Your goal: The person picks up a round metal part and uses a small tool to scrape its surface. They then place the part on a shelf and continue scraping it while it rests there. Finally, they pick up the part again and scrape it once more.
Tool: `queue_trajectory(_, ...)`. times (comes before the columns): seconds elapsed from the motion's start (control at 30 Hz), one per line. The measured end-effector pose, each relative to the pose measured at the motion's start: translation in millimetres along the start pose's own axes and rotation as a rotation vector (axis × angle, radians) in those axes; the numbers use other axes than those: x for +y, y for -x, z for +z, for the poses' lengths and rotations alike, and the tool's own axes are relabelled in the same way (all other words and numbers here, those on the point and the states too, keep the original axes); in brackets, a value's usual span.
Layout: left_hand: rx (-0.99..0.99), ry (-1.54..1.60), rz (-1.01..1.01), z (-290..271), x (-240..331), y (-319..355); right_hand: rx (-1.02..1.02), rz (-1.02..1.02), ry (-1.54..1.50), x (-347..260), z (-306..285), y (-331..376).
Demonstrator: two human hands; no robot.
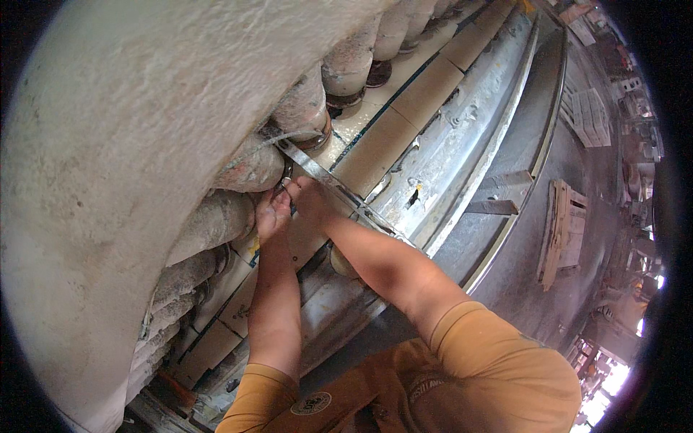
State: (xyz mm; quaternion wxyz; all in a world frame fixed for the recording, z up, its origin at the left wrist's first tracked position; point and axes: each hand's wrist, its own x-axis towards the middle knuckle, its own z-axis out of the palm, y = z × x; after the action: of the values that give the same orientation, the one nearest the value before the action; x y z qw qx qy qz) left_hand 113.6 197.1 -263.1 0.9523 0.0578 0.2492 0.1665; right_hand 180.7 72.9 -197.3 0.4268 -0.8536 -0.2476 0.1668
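Drum: a huge grey-white curved body (123,144), rough and dust-caked, is seen filling the left and upper part of the view.
Rollers: a row of rounded, dust-coated cylinders (303,105) is tucked under the drum's edge, running from upper right to lower left.
Metal track: a curved grey steel rim (469,123) with bolt heads is seen beside tan blocks (426,90); nothing is held in it.
Floor: a wooden pallet (567,227) and a slatted white crate (590,115) are seen well below, well apart from the hands.
Metal strip: a flat, narrow steel bar (317,169) is laid slantwise from the rollers down toward the track, passing just beside the hands.
Right hand: the right hand (310,198) is pressed against the strip, fingers curled closed; what is pinched cannot be told.
Left hand: the left hand (273,213) is raised to the gap between two rollers, fingertips drawn together on a small metal ring or wire piece (286,182).
Wire piece: it is found at the fingertips, touching the roller underside, just beside the strip.
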Motion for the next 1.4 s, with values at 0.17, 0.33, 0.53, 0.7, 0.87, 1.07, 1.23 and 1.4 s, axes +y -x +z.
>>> queue_trajectory(0.17,0.064,-0.115,0.15,15,-8,7,0.06,0.087,-0.082,-38,-31,1)
queue_trajectory(0.33,-0.014,-0.188,0.11,2,-11,0,0.028,-0.188,0.308,12,6,-22)
queue_trajectory(0.53,-0.118,-0.406,0.072,-3,-7,10,0.277,0.331,-0.139,-44,51,-3)
queue_trajectory(0.7,-0.152,-0.372,-0.089,28,-12,22,0.388,0.361,-0.235,-15,97,-7)
queue_trajectory(0.87,0.043,-0.569,-0.089,19,14,23,0.265,-0.255,0.141,-9,56,17)
queue_trajectory(1.07,0.342,-0.134,0.081,27,-12,6,-0.056,-0.334,0.3,1,-17,22)
queue_trajectory(1.23,0.044,-0.417,0.141,11,-10,9,-0.252,0.02,-0.088,19,-3,-4)
queue_trajectory(1.4,0.008,-0.168,0.084,17,-9,8,-0.082,-0.35,0.257,31,6,-11)
